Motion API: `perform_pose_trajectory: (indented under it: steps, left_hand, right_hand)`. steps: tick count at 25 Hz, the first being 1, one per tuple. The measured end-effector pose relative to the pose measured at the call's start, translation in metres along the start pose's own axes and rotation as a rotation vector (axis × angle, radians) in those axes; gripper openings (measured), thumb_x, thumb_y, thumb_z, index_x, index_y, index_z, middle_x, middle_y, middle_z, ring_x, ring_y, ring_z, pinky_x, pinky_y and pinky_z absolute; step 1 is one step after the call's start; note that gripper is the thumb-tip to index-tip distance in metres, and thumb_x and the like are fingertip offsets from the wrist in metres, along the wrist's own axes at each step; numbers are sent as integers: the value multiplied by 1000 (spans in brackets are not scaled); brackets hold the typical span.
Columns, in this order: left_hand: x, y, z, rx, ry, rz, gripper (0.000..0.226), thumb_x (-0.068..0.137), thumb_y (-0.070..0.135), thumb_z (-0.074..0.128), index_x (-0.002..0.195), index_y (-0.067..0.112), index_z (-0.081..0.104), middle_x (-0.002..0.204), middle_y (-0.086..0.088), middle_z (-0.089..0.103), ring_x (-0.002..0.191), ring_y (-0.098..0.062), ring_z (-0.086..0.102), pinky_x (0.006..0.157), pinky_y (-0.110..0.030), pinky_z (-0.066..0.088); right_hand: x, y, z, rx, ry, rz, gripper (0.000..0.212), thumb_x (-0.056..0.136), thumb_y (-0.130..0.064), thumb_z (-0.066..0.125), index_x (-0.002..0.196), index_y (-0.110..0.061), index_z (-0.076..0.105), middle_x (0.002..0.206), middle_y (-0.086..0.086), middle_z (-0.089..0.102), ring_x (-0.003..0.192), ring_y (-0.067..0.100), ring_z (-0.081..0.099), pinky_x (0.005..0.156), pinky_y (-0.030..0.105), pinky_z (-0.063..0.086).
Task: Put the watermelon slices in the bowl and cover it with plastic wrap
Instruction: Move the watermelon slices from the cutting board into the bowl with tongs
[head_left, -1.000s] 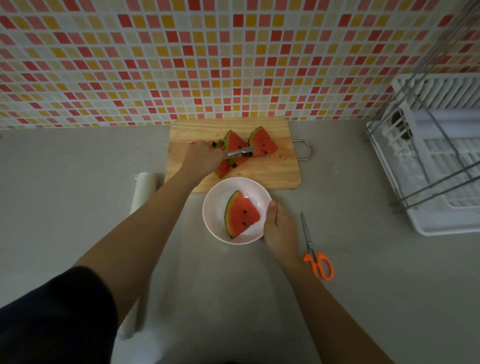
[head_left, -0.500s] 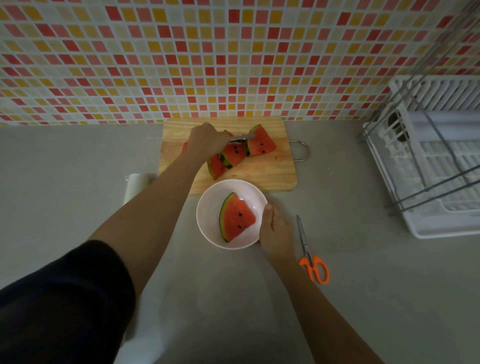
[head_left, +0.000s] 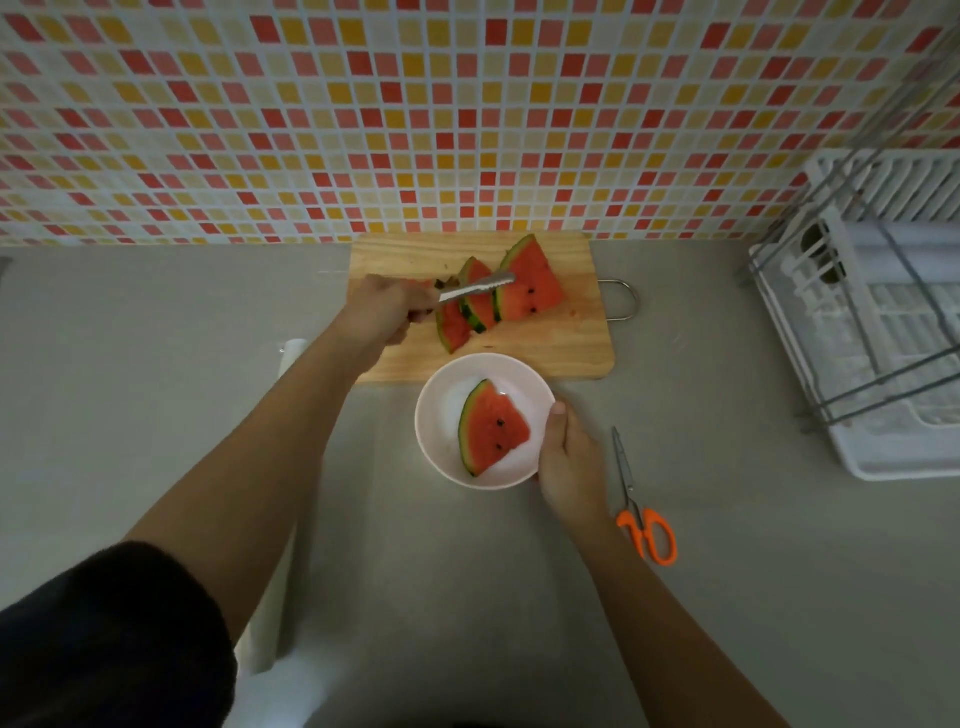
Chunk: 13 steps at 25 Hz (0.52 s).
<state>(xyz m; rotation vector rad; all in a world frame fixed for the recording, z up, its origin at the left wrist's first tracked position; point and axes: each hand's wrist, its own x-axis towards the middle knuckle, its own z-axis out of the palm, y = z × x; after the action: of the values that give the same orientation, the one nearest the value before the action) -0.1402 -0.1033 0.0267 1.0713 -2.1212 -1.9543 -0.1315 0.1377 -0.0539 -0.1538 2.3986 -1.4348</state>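
A white bowl (head_left: 439, 415) stands on the counter in front of a wooden cutting board (head_left: 550, 348). One watermelon slice (head_left: 491, 428) lies inside the bowl. Three more slices (head_left: 530, 286) lean against each other on the board. My left hand (head_left: 382, 312) grips metal tongs (head_left: 475, 287) whose serrated tips reach over the middle slice. My right hand (head_left: 569, 462) holds the bowl's right rim, thumb on the edge. A roll of plastic wrap (head_left: 291, 358) lies on the counter to the left, mostly hidden under my left arm.
Orange-handled scissors (head_left: 641, 512) lie right of the bowl. A white dish rack (head_left: 883, 332) with metal bars fills the right side. A tiled wall (head_left: 415, 114) rises just behind the board. A metal handle (head_left: 623, 301) sticks out of the board's right end.
My left hand has shifted the tongs up across the slices on the board. My right hand has stayed on the bowl's rim, and the slice in the bowl has not moved.
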Motion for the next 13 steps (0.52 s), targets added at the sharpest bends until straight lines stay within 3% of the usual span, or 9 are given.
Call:
perform_pose_trajectory:
  steps: [4, 8, 10, 13]
  left_hand:
    - [-82, -46, -30, -12, 38, 9, 23, 74, 24, 68, 70, 1, 67, 51, 4, 48, 42, -8, 32, 38, -16, 25]
    - [-127, -71, -23, 236, 138, 44, 19, 85, 23, 66, 68, 25, 73, 46, 11, 56, 41, -3, 45, 44, -17, 34]
    - [-136, -73, -8, 368, 180, 80, 18, 85, 23, 65, 72, 17, 76, 54, 4, 63, 50, -4, 52, 48, -15, 38]
    - [-141, -68, 9, 586, 145, 120, 33, 88, 24, 60, 72, -4, 69, 71, -25, 63, 60, -24, 53, 57, -28, 40]
  right_hand:
    - [-1, -1, 2, 2, 46, -24, 40, 98, -41, 23, 95, -21, 59, 84, -2, 64, 79, 14, 60, 65, 27, 42]
    - [1, -1, 4, -25, 50, -2, 51, 98, -43, 19, 101, -14, 61, 88, 3, 64, 84, 22, 60, 72, 31, 44]
    - [1, -2, 3, -37, 49, -13, 50, 98, -42, 19, 106, -15, 60, 93, 5, 63, 88, 25, 60, 74, 31, 42]
    - [2, -4, 3, -63, 40, -30, 46, 99, -39, 20, 109, -15, 58, 101, 12, 65, 94, 30, 59, 75, 30, 39]
